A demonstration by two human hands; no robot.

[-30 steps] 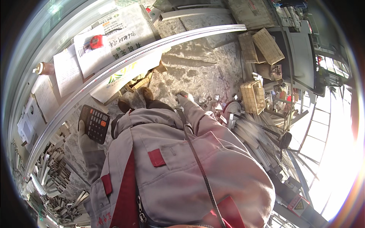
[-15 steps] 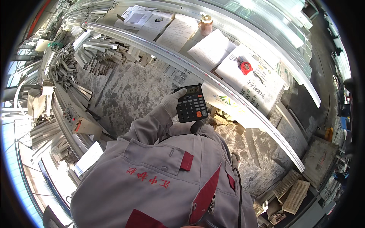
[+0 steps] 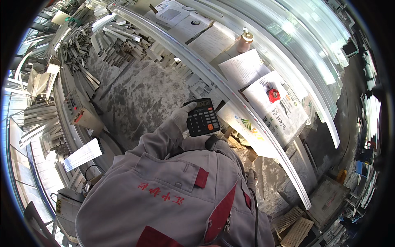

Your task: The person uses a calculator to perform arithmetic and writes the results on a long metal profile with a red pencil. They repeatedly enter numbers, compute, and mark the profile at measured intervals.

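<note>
My left hand (image 3: 180,117), in a pale glove, is closed around the left side of a black calculator (image 3: 199,126). Its thumb lies over the top edge beside the display, and the grey and orange keys face up. A small part of what looks like my gloved right hand (image 3: 252,178) shows low beside my jacket's right side; its fingers cannot be made out. Beyond the calculator, a long pale metal rail (image 3: 230,91) with a measuring scale runs diagonally. Past the rail, a red tape measure (image 3: 273,95) rests on a written-on sheet (image 3: 284,113).
Open notebooks (image 3: 214,41) and a lidded brown jar (image 3: 244,42) stand behind the rail. Metal profile offcuts (image 3: 119,43) pile up at the far left. A control box (image 3: 80,111) is at left, and slatted crates (image 3: 297,231) sit at lower right.
The view has shifted and turned slightly, so the rail and papers appear lower and further right. The calculator, still in my left hand, has tilted a little.
</note>
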